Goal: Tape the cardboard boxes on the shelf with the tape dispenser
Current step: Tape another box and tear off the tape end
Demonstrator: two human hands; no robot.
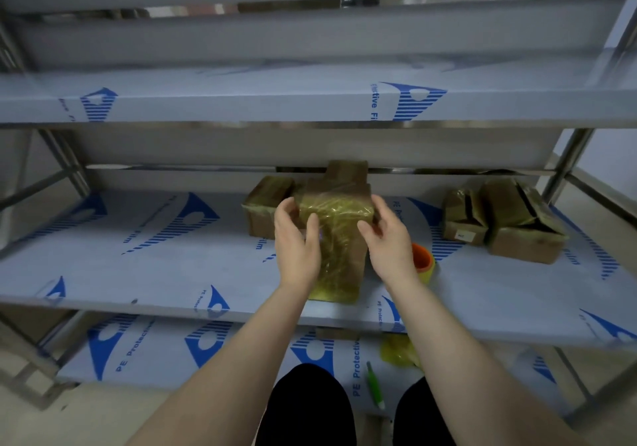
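My left grip [296,239] and right grip [386,235] both clasp the box [336,218], thumbs on its taped top and fingers curled over its sides. The box stands on the middle shelf [155,266], close to the front edge. The tape roll [422,261] lies untouched just beside my right wrist. Other boxes [524,225] sit well to the right. I see two risks: the glossy tape could let the box slip, and my right forearm could knock the roll off the shelf.
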